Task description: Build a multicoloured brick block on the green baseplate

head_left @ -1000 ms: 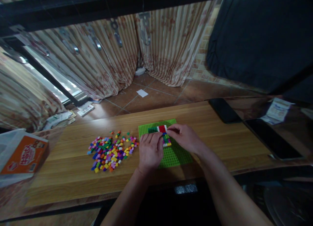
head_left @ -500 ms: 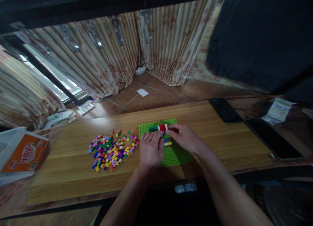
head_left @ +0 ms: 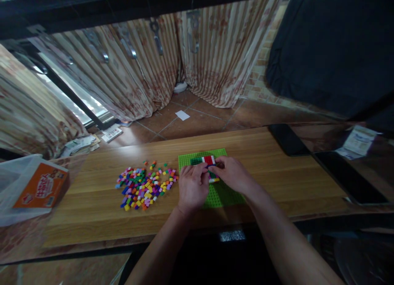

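A green studded baseplate (head_left: 226, 196) lies on the wooden table, partly covered by my hands. Near its far edge, dark green bricks (head_left: 196, 160) and red and white bricks (head_left: 209, 159) are fixed in a row. Closer to me are more coloured bricks (head_left: 214, 180), mostly hidden under my fingers. My left hand (head_left: 193, 186) rests over the plate's left part, fingers bent and thumb side towards the bricks. From the right, my right hand (head_left: 232, 173) reaches in with closed fingertips beside a small dark blue brick. What the left fingertips hold is hidden.
Loose coloured bricks (head_left: 144, 188) are spread over the wooden table (head_left: 101, 211) left of the plate. A clear plastic tub with an orange label (head_left: 41, 186) stands at the far left. Two dark phone-like slabs (head_left: 287, 139) lie at the right, near a paper packet (head_left: 358, 141).
My fingertips have come closer together over the bricks and cover more of the small coloured ones. The whole view has shifted slightly, moving the scene to the right.
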The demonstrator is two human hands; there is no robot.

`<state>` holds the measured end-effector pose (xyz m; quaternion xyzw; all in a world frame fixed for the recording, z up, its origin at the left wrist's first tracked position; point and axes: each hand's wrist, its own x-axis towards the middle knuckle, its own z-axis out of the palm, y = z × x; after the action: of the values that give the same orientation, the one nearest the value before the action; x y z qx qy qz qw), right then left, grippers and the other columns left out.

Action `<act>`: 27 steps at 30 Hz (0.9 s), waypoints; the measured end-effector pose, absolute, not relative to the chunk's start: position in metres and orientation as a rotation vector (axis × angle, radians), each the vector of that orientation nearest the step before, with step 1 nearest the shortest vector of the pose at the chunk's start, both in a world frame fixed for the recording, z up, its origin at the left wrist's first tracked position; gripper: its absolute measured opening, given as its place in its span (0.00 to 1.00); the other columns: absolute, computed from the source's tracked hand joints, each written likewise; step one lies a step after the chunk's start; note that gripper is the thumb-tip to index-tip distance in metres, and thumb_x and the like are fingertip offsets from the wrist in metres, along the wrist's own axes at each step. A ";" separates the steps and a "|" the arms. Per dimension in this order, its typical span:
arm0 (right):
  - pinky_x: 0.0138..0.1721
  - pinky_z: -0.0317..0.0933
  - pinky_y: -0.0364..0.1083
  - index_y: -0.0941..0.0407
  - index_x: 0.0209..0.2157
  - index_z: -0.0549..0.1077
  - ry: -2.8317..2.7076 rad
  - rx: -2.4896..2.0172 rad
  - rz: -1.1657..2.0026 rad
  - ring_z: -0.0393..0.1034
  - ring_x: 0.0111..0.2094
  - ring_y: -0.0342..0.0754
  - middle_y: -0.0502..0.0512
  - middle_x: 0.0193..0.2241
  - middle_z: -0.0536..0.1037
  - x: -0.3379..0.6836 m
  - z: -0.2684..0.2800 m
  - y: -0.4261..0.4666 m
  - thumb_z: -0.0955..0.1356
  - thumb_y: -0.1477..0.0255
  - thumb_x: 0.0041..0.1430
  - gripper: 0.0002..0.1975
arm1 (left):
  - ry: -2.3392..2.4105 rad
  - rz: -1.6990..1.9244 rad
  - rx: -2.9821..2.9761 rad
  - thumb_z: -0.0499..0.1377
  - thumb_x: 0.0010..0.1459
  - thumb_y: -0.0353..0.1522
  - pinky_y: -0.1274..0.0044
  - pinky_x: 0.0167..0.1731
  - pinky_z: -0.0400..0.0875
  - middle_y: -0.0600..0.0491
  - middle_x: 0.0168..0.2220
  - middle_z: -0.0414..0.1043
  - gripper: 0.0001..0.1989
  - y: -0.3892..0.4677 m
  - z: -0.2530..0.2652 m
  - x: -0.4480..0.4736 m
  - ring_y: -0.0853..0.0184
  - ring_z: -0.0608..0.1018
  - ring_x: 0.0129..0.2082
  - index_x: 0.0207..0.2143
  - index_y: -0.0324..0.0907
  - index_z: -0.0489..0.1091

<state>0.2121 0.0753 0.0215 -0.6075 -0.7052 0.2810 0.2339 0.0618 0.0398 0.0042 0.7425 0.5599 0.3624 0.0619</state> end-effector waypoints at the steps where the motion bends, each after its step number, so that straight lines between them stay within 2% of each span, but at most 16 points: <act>1: 0.31 0.60 0.44 0.57 0.34 0.78 -1.941 -1.669 0.752 0.71 0.29 0.47 0.55 0.29 0.80 0.212 0.022 0.075 0.68 0.68 0.56 0.08 | 1.694 1.097 2.238 0.59 0.55 0.26 0.69 0.42 0.67 0.55 0.33 0.79 0.11 0.040 0.004 0.062 0.64 0.77 0.35 0.42 0.44 0.71; 5: 0.31 0.60 0.44 0.58 0.34 0.78 -1.932 -1.659 0.774 0.71 0.29 0.47 0.55 0.29 0.80 0.213 0.020 0.075 0.68 0.67 0.56 0.10 | 1.679 1.077 2.241 0.59 0.55 0.26 0.68 0.42 0.68 0.54 0.33 0.79 0.11 0.039 0.004 0.061 0.64 0.77 0.36 0.42 0.44 0.71; 9: 0.30 0.62 0.44 0.59 0.38 0.78 -1.865 -1.623 0.962 0.73 0.29 0.48 0.57 0.30 0.80 0.219 0.016 0.076 0.68 0.61 0.57 0.15 | 1.598 1.170 2.149 0.58 0.57 0.26 0.71 0.43 0.71 0.53 0.38 0.79 0.11 0.036 0.007 0.052 0.66 0.78 0.39 0.43 0.44 0.71; 14: 0.29 0.66 0.45 0.59 0.35 0.77 -1.628 -1.649 1.076 0.74 0.27 0.48 0.58 0.29 0.81 0.240 0.021 0.079 0.64 0.58 0.60 0.18 | 1.714 1.322 1.895 0.54 0.60 0.30 0.74 0.42 0.74 0.51 0.39 0.78 0.09 0.043 0.017 0.016 0.67 0.79 0.40 0.41 0.43 0.72; 21: 0.32 0.69 0.48 0.56 0.35 0.77 -1.466 -1.738 0.863 0.76 0.28 0.51 0.56 0.28 0.81 0.258 0.016 0.087 0.66 0.59 0.56 0.15 | 2.128 0.976 1.737 0.55 0.56 0.30 0.74 0.38 0.73 0.49 0.35 0.80 0.11 0.050 0.033 -0.062 0.63 0.80 0.36 0.38 0.41 0.76; 27: 0.33 0.67 0.49 0.54 0.34 0.77 -1.540 -1.795 0.793 0.77 0.29 0.52 0.54 0.26 0.81 0.246 0.019 0.087 0.67 0.61 0.54 0.12 | 2.223 0.751 1.615 0.57 0.53 0.30 0.76 0.32 0.70 0.49 0.30 0.80 0.11 0.038 0.039 -0.112 0.63 0.79 0.31 0.34 0.39 0.78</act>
<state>0.2458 0.0865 0.0188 -0.6822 -0.5852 0.3015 0.3180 -0.1122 0.0382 0.0392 0.5608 0.7721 0.2608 0.1459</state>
